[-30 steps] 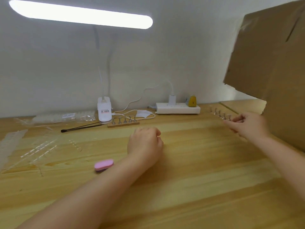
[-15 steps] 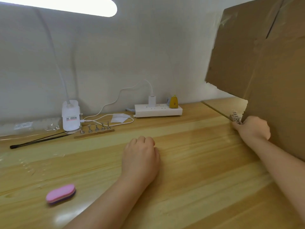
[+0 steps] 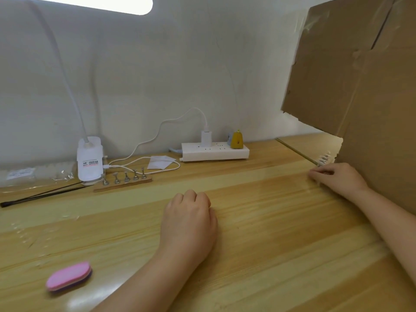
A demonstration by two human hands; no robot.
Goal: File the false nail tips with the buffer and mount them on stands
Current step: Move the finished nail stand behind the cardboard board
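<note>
Buffer [image 3: 68, 276]: pink oval foam; left hand [image 3: 188, 224] fisted on glossy wood.

The scene is covered by 1 view only, taken from a wide-angle camera worn on the head. It is aimed forward and slightly down across a wooden table [image 3: 258, 221] toward a white wall [image 3: 168, 75], which is seen close behind the table's far edge. The near part of the table is seen from close above, and straight lines are bent toward the frame's edges. No second view is given, so nothing is shared.
</note>
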